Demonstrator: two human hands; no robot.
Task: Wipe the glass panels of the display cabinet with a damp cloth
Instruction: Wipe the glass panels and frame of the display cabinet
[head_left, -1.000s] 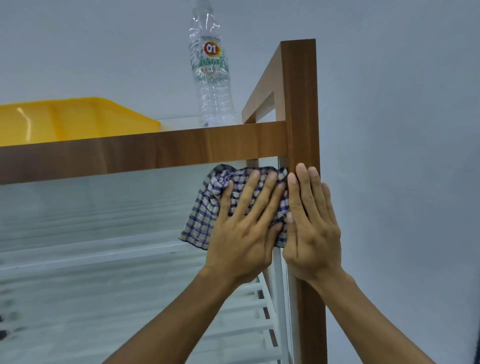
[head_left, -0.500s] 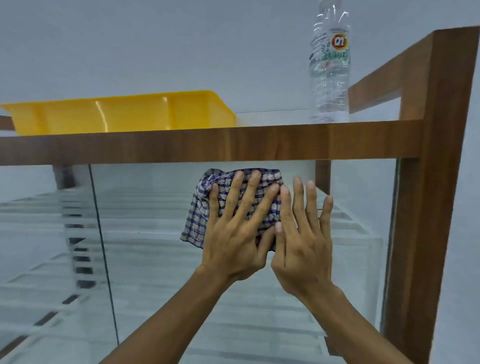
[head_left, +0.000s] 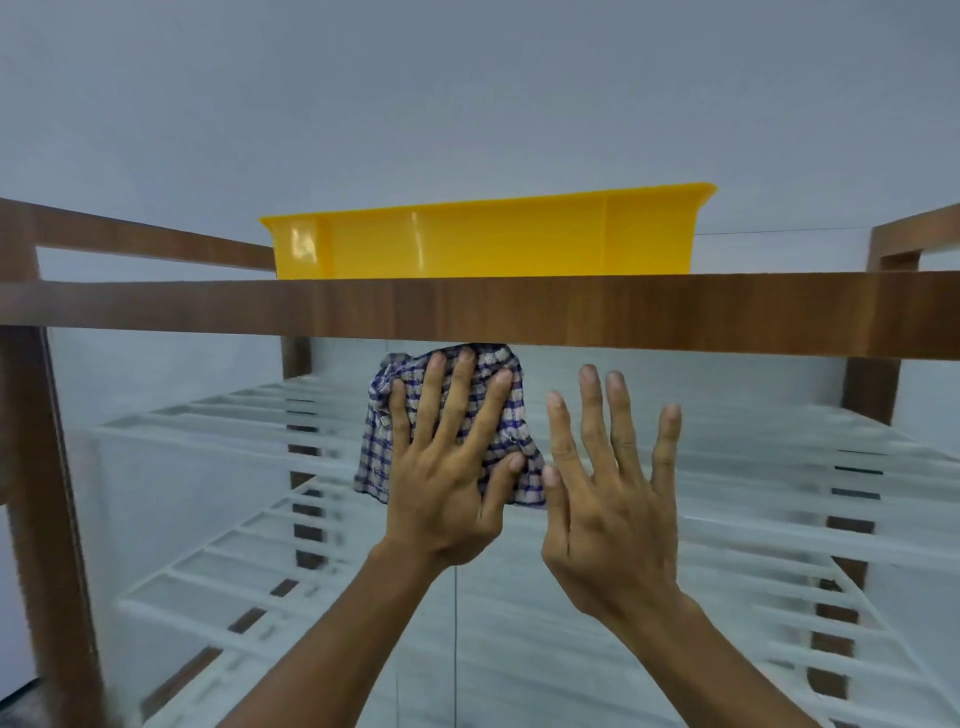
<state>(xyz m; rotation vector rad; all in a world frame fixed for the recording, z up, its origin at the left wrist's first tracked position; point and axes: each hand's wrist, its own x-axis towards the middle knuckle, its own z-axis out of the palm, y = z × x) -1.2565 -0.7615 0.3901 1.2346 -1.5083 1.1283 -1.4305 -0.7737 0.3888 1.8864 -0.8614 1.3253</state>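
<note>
At twelve o'clock, a yellow tray (head_left: 483, 244), contents hidden; below, left hand (head_left: 447, 483) splayed, pressing checked cloth (head_left: 506, 395) on glass panel (head_left: 208, 467); right hand (head_left: 608, 499) spread, empty.

A yellow tray (head_left: 488, 244) sits on the wooden cabinet top (head_left: 467, 312)

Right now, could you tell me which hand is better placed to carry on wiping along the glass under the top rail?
Left. The left hand is spread flat on the checked cloth, pressing it to the glass panel just below the wooden rail. The right hand is open, bare and beside the cloth.
</note>
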